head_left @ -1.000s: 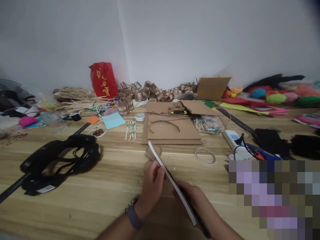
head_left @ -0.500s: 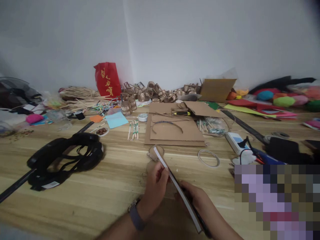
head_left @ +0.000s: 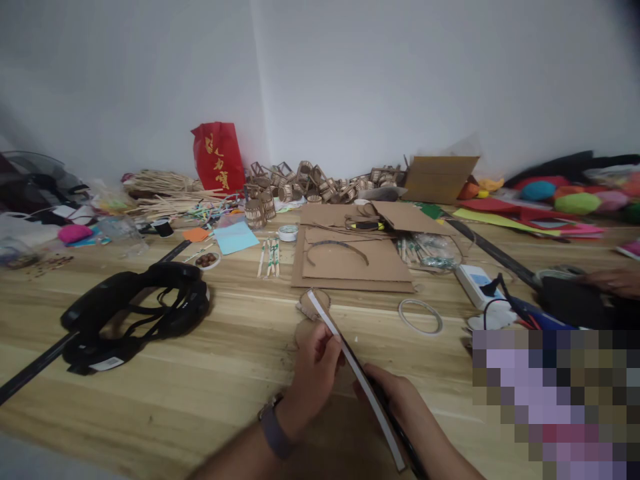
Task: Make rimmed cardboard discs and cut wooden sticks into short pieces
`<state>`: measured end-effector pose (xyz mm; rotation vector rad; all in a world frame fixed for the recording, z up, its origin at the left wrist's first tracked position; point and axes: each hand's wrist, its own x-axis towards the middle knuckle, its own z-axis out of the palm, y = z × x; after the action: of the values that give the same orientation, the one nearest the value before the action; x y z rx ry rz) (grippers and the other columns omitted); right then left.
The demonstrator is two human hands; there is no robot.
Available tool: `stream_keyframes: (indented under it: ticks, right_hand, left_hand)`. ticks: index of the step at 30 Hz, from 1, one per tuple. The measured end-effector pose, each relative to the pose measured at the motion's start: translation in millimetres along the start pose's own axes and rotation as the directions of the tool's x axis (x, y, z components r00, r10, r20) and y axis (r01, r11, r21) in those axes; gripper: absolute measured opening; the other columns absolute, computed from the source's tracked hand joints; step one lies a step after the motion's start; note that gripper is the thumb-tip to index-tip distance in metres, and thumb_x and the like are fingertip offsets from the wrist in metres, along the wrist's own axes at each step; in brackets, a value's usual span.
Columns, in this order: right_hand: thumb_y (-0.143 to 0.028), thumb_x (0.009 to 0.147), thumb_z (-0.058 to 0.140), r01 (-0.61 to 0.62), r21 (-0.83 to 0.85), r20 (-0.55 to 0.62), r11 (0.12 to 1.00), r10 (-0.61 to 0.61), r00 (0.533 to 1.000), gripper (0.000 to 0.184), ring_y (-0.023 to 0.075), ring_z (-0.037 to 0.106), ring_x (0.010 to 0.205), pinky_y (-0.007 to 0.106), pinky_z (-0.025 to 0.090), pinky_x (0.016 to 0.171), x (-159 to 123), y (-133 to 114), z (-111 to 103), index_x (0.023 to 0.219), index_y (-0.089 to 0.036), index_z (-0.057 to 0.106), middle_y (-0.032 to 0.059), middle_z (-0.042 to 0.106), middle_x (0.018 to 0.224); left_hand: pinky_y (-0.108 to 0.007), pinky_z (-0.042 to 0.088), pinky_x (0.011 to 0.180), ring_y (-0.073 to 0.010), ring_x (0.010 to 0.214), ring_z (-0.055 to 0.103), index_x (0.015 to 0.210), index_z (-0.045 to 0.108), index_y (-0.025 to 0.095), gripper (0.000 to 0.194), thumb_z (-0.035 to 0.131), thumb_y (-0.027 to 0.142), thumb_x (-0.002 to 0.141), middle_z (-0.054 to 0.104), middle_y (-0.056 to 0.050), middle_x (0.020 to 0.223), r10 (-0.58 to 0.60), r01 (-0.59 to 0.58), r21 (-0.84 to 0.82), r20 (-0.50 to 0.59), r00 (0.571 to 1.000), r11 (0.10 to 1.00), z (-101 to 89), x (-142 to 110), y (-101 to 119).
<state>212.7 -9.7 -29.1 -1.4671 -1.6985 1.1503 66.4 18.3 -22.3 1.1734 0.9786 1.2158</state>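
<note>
The left grip (head_left: 317, 363) was set in a narrow pinch, thumb against fingers, on the white strip (head_left: 370, 395) a little short of its far end. This placement left a short free end beyond the left grip and a longer run extending back toward the wearer; it probably served to steady the strip and control its angle. The right grip (head_left: 400, 397) was closed around a dark bar (head_left: 411, 455), nearer the wearer and to the right of the left grip. The dark bar lay just beside the strip and ran nearly parallel to it, an arrangement that likely kept both edges in view together. The right fingertips were hidden behind the strip, so their contact with it could not be determined. Both grips were positioned above the desk (head_left: 200, 407), apart from each other along the strip, which would limit sagging and twisting. Beyond the left grip, a small brown loop (head_left: 306, 310) lay near the strip's free end, and farther out rested the cardboard (head_left: 363, 272) carrying a curved strip (head_left: 350, 247). A pale ring (head_left: 425, 331) lay flat beyond the right grip, separate from the held pieces, where it presumably left the hands unobstructed.
</note>
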Motion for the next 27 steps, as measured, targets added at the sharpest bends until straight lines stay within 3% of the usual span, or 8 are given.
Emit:
stream_keyframes:
  ticks: [6, 17, 27]
  right_hand:
    - [-0.023, 0.067, 0.049, 0.076, -0.041, -0.007, 0.996, -0.076, 0.997, 0.022, 0.0171, 0.058, 0.06, 0.023, 0.043, 0.055, 1, 16, 5, 0.078, -0.019, 0.068, 0.0004, 0.068, 0.066]
    - [-0.023, 0.066, 0.044, 0.052, 0.001, 0.008, 0.999, -0.052, 0.999, 0.024, 0.0169, 0.057, 0.06, 0.023, 0.042, 0.057, 0, 10, 3, 0.072, -0.019, 0.067, -0.0001, 0.063, 0.062]
    - [-0.029, 0.078, 0.047, 0.111, -0.229, 0.014, 0.967, -0.111, 0.994, 0.022, 0.0207, 0.064, 0.071, 0.025, 0.044, 0.062, -1, 12, -4, 0.084, -0.02, 0.066, 0.004, 0.071, 0.077]
  left_hand:
    - [-0.019, 0.031, 0.049, -0.008, 0.051, 0.035, 0.077, 0.052, 0.019, 0.02, 0.049, 0.037, 0.085, 0.042, 0.006, 0.059, 0.003, -0.003, 0.018, -0.001, 1.0, 1.0, -0.2, -2, 0]
    - [-0.021, 0.037, 0.057, -0.0104, 0.06, 0.043, 0.075, 0.05, 0.019, 0.023, 0.045, 0.037, 0.088, 0.046, 0.004, 0.064, 0.027, -0.023, 0.153, -0.02, 0.999, 0.988, -3.1, 0, 4]
    - [-0.021, 0.033, 0.053, -0.0098, 0.056, 0.041, 0.077, 0.049, 0.019, 0.021, 0.047, 0.038, 0.086, 0.044, 0.005, 0.063, 0.042, -0.035, 0.148, -0.042, 0.998, 0.988, -6.7, 4, 2]
